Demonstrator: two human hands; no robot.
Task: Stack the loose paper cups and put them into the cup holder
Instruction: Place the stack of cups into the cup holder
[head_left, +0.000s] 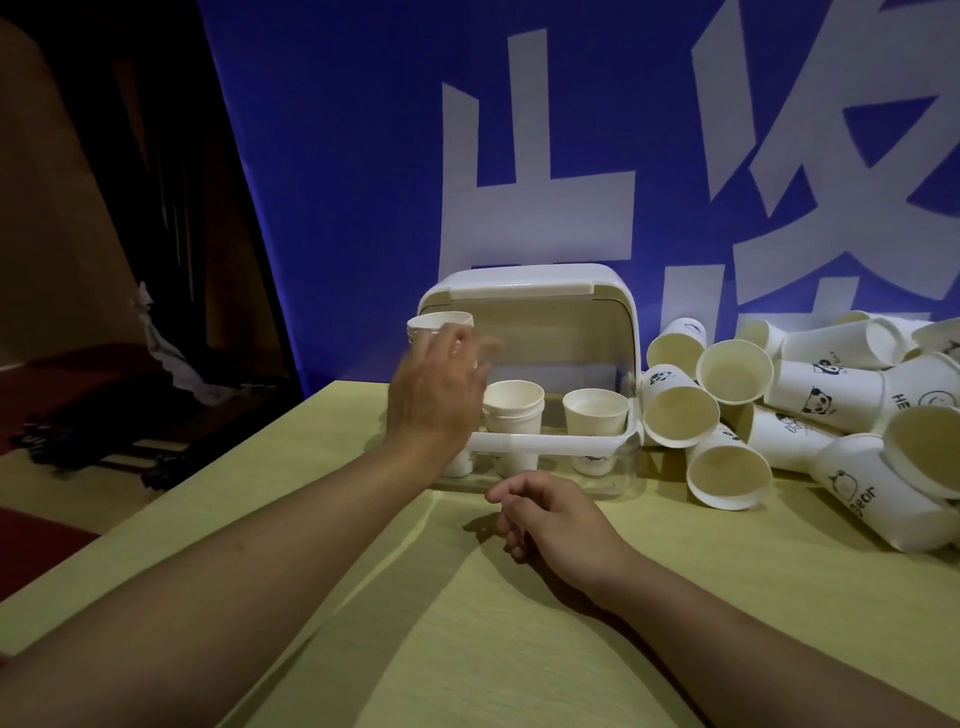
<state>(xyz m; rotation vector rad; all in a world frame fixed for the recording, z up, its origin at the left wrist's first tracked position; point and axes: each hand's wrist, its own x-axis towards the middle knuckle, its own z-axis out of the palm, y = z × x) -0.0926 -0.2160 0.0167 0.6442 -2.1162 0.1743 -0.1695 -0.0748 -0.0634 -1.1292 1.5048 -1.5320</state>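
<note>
At the cup holder (530, 441), left hand (436, 389) grasps a cup stack (439, 325); right hand (550, 514) rests loosely curled, holding nothing, on the table (467, 649).

Both forearms are bare to the frame edge; the left hand (436, 384) and right hand (550, 519) wear nothing.

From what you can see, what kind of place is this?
Probably an event or exhibition stand, though not certainly: a big blue banner with white characters hangs behind a table holding a cup holder and many loose paper cups.
</note>
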